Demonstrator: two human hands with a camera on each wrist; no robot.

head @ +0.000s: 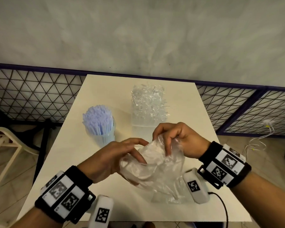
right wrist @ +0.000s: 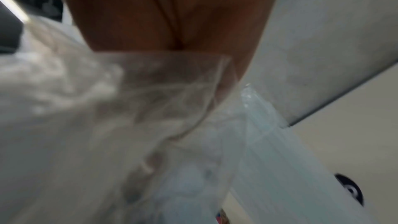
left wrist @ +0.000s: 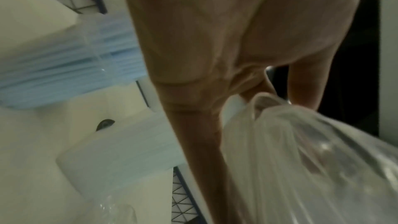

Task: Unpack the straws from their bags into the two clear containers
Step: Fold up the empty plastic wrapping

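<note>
A crumpled clear plastic bag [head: 158, 168] hangs between both hands over the near half of the white table [head: 196, 122]; I see no straws in it. My left hand [head: 132, 162] grips its left side, fingers over the top and thumb beneath. My right hand [head: 164, 143] pinches its upper right edge with curled fingers. A round clear container [head: 104, 137] packed with pale blue straws [head: 98, 119] stands at the middle left. Behind the hands, a rectangular clear container [head: 143, 120] holds clear-wrapped straws [head: 148, 101]. The bag [left wrist: 312, 159] [right wrist: 96, 108] fills both blurred wrist views.
A black wire grid fence [head: 31, 92] with a purple frame runs behind and beside the table, under a grey wall. A cream plastic chair [head: 3, 145] stands at the left. A white cable [head: 257, 140] lies on the floor at the right.
</note>
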